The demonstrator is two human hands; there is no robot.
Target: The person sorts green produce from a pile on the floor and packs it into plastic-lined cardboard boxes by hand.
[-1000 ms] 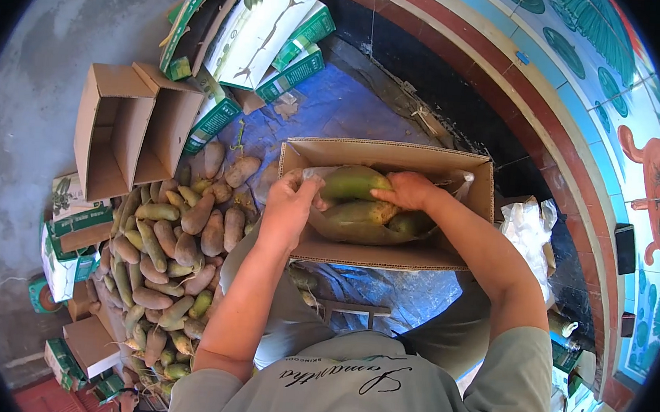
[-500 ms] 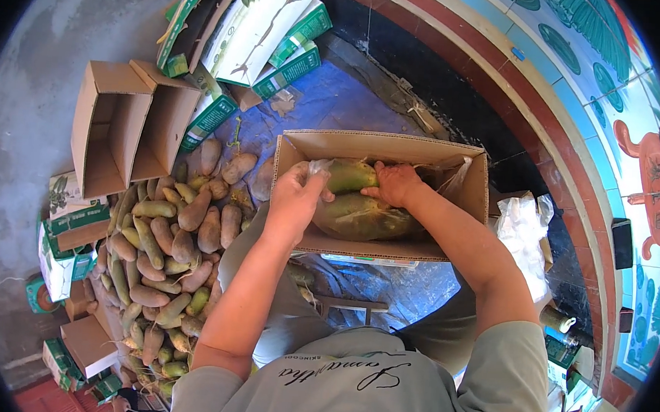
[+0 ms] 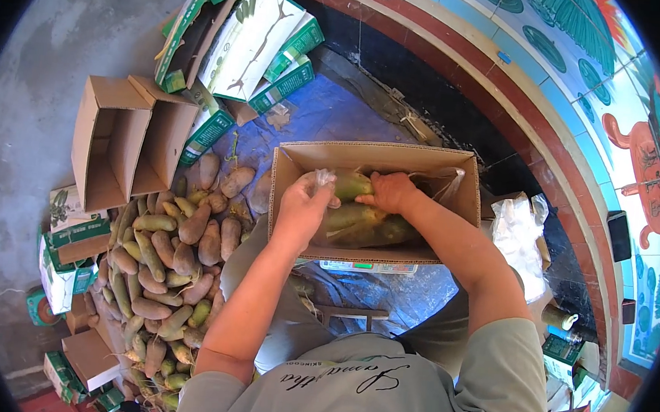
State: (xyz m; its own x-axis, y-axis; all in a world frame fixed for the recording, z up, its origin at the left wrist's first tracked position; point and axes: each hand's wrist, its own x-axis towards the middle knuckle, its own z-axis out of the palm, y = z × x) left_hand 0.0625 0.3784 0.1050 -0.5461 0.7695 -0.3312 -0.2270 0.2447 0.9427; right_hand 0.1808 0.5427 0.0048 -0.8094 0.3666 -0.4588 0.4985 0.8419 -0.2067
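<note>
An open cardboard box (image 3: pixel 379 155) stands between my knees, with several long green radishes (image 3: pixel 352 224) lying in it in a clear plastic bag (image 3: pixel 448 185). My left hand (image 3: pixel 305 206) reaches in over the box's left side, its fingers pinching a gathered bit of the bag. On the upper green radish (image 3: pixel 353 185) my right hand (image 3: pixel 394 193) is closed round the right end, thumb toward me. That radish's left end is partly hidden by my left fingers and the bag.
A big heap of radishes (image 3: pixel 156 263) covers the floor at left. Beyond it stand two empty brown boxes (image 3: pixel 112 141) and green-white cartons (image 3: pixel 250 40). White plastic bags (image 3: pixel 518 234) lie at right. Under the box shows a scale (image 3: pixel 368 267); a tiled wall (image 3: pixel 583 93) curves along the right.
The upper radish has shifted slightly right and down in the view, with my right hand on it. My left hand has turned a little and still pinches the bag.
</note>
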